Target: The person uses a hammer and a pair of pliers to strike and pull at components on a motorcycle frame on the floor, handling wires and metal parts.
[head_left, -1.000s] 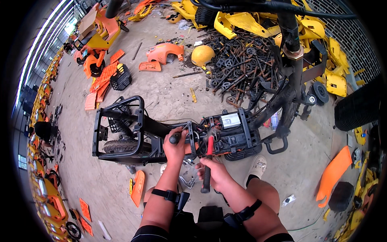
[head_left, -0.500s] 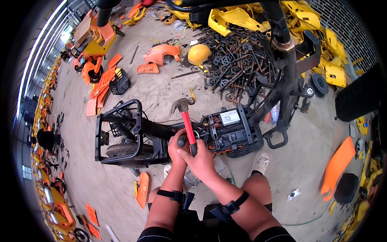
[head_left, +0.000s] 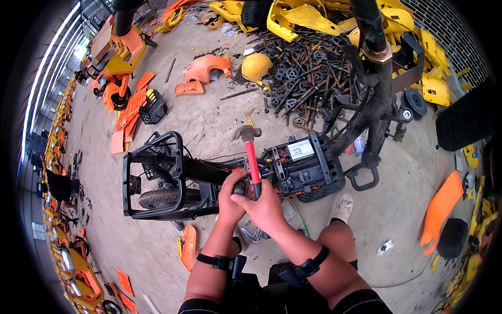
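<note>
In my right hand (head_left: 264, 209), closed round the black grip, a claw hammer (head_left: 252, 159) points head up, its red shaft nearly upright. Against it, my left hand (head_left: 231, 199) is wrapped round a dark tool with a rounded end (head_left: 239, 187); its kind I cannot make out. Both hands meet over the middle of a stripped scooter frame (head_left: 204, 170) lying across in front of me. Just right of them sits an open black compartment (head_left: 308, 170) with wiring and a silver box (head_left: 299, 149). My fingers hide the spot below them.
A black rear rack (head_left: 180, 157) with a tyre (head_left: 162, 199) lies left. At right the frame's thick front tube (head_left: 374, 94) rises. Beyond are a heap of rusty metal parts (head_left: 314, 73), a yellow helmet (head_left: 256, 67) and orange panels (head_left: 206, 68). An orange strip (head_left: 442, 209) lies far right.
The hammer has tipped more upright, its head shifting slightly right. Both hands keep their holds and have moved a little right. My left foot has drawn back toward me.
</note>
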Tool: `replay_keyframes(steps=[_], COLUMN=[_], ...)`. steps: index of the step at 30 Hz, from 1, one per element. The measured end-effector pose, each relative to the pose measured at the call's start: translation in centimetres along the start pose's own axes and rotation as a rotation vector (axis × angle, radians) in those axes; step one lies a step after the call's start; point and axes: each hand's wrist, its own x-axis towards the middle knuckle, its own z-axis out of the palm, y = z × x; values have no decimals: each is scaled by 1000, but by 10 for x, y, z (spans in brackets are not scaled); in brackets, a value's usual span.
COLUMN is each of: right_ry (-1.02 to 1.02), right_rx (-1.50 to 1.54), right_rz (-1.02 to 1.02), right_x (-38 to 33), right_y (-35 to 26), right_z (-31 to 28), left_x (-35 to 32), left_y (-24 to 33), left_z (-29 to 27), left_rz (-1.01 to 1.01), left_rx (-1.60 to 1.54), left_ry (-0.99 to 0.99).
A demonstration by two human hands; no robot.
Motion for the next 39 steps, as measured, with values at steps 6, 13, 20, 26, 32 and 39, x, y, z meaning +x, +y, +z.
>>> replay_keyframes(steps=[6,13,20,26,32,39], right_ry=[-36,20,-107,-145,-138,-102], right_rx=[-53,1,-113,-296,-452,-429], right_rz=[40,-168,-29,-147,9,-54], right_x=[-5,-23,-54,-85,-88,-91], right_y=[9,4,9,6,6,21], right_z=[-7,-29,-64,-72,-53,-44], left_x=[-4,-8,-4,1,2,6], left_y=[-6,2,-5,-9,-21,-20], left_z=[-1,-6,-2,-4,-8,-4], left_rz=[-27,-57,-31,-61,-180,-143], left_rx=[26,-9,-21,-100,-241,-261], left_ry=[-149,-96,-40,-58,-124,-104])
